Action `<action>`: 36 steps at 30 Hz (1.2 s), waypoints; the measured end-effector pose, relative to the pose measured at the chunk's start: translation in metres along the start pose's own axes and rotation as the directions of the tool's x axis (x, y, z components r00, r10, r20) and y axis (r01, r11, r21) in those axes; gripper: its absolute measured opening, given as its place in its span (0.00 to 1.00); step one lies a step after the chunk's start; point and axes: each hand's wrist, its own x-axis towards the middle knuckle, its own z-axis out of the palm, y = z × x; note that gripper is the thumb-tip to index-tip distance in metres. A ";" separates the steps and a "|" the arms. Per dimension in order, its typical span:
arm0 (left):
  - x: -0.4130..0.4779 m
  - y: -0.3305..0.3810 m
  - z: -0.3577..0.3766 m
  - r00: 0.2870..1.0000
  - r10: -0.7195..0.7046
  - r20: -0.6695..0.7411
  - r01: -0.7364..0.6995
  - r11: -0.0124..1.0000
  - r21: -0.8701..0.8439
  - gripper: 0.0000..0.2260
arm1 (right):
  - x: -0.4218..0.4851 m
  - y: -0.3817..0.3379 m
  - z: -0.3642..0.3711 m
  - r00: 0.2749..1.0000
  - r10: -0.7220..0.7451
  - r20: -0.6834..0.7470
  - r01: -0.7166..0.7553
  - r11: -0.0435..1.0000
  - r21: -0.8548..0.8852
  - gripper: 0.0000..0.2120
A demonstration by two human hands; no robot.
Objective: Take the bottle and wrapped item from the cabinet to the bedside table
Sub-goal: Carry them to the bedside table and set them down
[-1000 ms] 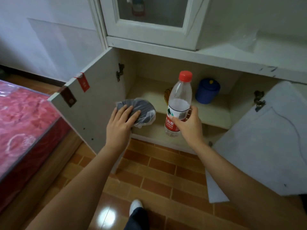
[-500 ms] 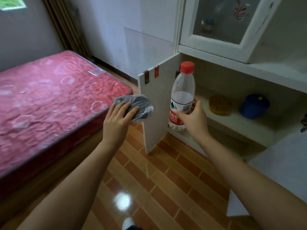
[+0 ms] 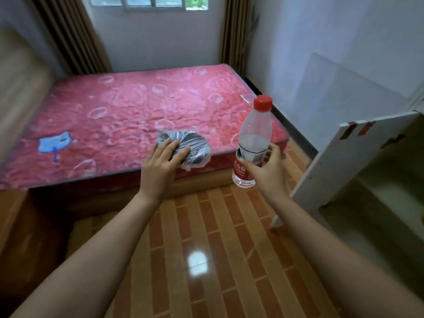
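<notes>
My right hand (image 3: 267, 172) grips a clear plastic bottle (image 3: 253, 143) with a red cap and red label, held upright and partly filled. My left hand (image 3: 160, 168) holds a dark round item wrapped in clear plastic (image 3: 193, 149) from above. Both are carried in the air in front of me, over the edge of the bed. The white cabinet (image 3: 376, 203) is at my right with its door (image 3: 351, 154) standing open. A brown wooden piece (image 3: 20, 216) at the lower left may be the bedside table.
A bed with a red patterned mattress (image 3: 128, 120) fills the middle, with a blue scrap (image 3: 54, 143) on it. The wooden headboard (image 3: 18, 83) is at the left. Curtains and a window stand at the back wall. Glossy brown tiled floor (image 3: 206, 260) lies below my arms.
My view has swung left, away from the cabinet and toward the bed. Both hands moved with it, still holding the bottle and the wrapped item.
</notes>
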 end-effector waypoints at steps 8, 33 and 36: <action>-0.076 -0.140 -0.062 0.979 -0.193 -0.067 0.204 0.944 0.260 0.14 | -0.008 -0.054 0.167 0.950 -0.125 0.287 0.117 0.992 0.045 0.29; -0.229 -0.354 -0.160 0.691 -0.693 -0.207 0.657 0.481 0.581 0.16 | -0.042 -0.149 0.523 0.519 -0.296 0.802 0.203 0.954 0.221 0.28; -0.225 -0.388 -0.145 0.650 -0.720 -0.243 0.686 0.418 0.595 0.17 | -0.020 -0.164 0.565 0.449 -0.326 0.832 0.227 0.942 0.246 0.26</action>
